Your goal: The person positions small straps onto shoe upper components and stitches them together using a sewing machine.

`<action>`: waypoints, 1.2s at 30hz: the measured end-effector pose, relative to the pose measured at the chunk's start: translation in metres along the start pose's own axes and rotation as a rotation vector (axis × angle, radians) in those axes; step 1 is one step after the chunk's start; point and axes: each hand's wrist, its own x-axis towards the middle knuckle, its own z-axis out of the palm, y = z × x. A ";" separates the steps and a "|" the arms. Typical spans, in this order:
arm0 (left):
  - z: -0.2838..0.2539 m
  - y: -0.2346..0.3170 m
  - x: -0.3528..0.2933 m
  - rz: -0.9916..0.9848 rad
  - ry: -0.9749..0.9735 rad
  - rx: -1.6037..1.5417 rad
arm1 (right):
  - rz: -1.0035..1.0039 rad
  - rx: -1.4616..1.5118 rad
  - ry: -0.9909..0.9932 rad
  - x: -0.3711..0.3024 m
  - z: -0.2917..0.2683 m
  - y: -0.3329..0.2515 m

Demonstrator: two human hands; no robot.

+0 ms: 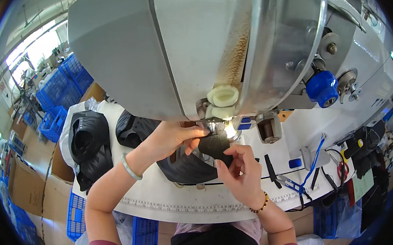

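Observation:
Under the lit needle area of a large grey sewing machine point(183, 44) lies a black shoe upper point(188, 171), with a dark flap point(213, 147) raised toward the needle. My left hand point(177, 138), a pale bangle on its wrist, pinches the flap's left side close to the needle. From the right, my right hand point(242, 172) grips the flap's lower right edge between thumb and fingers. A beaded bracelet circles that wrist. The machine head hides part of the stitching spot and some of my left fingertips.
More black shoe uppers point(90, 144) lie at the table's left. Blue-handled thread snippers point(296, 186) and a black strip point(271, 170) rest right of my right hand. A measuring scale point(190, 208) runs along the white table's front edge. Blue crates point(64, 90) stand on the left.

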 end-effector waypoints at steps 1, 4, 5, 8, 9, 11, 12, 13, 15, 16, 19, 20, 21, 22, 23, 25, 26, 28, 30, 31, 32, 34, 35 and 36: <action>-0.001 -0.002 0.000 -0.005 -0.010 0.015 | 0.001 0.013 -0.012 -0.001 0.000 0.000; 0.001 -0.003 -0.001 0.000 0.003 0.017 | -0.014 0.023 -0.006 -0.002 0.001 0.000; 0.001 -0.003 -0.001 0.012 0.024 0.003 | -0.014 0.025 -0.006 -0.002 0.002 0.000; -0.003 -0.004 0.000 -0.026 0.041 -0.042 | -0.018 0.076 0.068 0.000 0.005 0.003; -0.003 -0.004 0.001 -0.026 0.042 -0.042 | -0.019 0.110 0.074 0.000 0.006 0.006; -0.001 -0.002 0.002 -0.054 0.132 -0.099 | -0.022 0.144 0.079 0.001 0.006 0.010; 0.000 -0.003 0.002 -0.054 0.132 -0.099 | -0.021 0.179 0.108 0.001 0.007 0.011; 0.001 -0.003 0.003 -0.060 0.150 -0.117 | -0.020 0.214 0.138 0.001 0.007 0.012; 0.003 -0.004 0.003 -0.065 0.167 -0.134 | -0.023 0.213 0.133 0.001 0.003 0.013; 0.005 -0.005 0.003 -0.049 0.177 -0.132 | -0.024 0.212 0.129 0.001 0.001 0.013; 0.001 -0.009 0.003 -0.022 0.173 -0.133 | -0.024 0.161 0.102 0.000 -0.001 0.014; -0.002 -0.010 0.001 -0.009 0.154 -0.135 | -0.020 0.164 0.094 0.001 0.000 0.014; 0.001 -0.008 0.000 -0.010 0.159 -0.137 | -0.087 0.076 0.147 0.002 -0.001 0.014; 0.006 -0.006 -0.001 -0.009 0.192 -0.090 | -0.154 -0.011 0.197 0.002 -0.001 0.013; 0.009 -0.005 -0.003 -0.009 0.227 -0.044 | -0.149 -0.007 0.186 0.001 0.000 0.011; 0.003 -0.004 -0.008 0.007 0.222 -0.016 | -0.291 -0.085 0.217 0.001 0.001 0.006; -0.004 -0.005 -0.014 0.002 0.150 0.100 | -0.376 -0.111 0.187 0.000 0.001 0.002; -0.012 0.004 -0.041 -0.072 0.052 0.384 | -0.381 -0.118 0.096 0.005 0.002 -0.021; -0.018 0.016 -0.071 -0.140 -0.023 0.430 | -0.378 -0.119 0.000 0.016 0.008 -0.045; -0.022 0.017 -0.088 -0.199 -0.114 0.479 | -0.221 0.004 -0.191 0.023 0.012 -0.059; -0.035 -0.005 -0.099 -0.022 -0.180 0.367 | -0.063 0.125 -0.384 0.030 0.019 -0.067; -0.032 0.011 -0.128 -0.046 -0.092 0.481 | -0.023 0.123 -0.685 0.046 0.037 -0.066; -0.030 0.020 -0.142 -0.059 -0.030 0.607 | 0.006 0.100 -0.959 0.052 0.046 -0.063; -0.026 0.021 -0.150 -0.044 0.096 0.559 | 0.137 0.096 -1.039 0.056 0.053 -0.050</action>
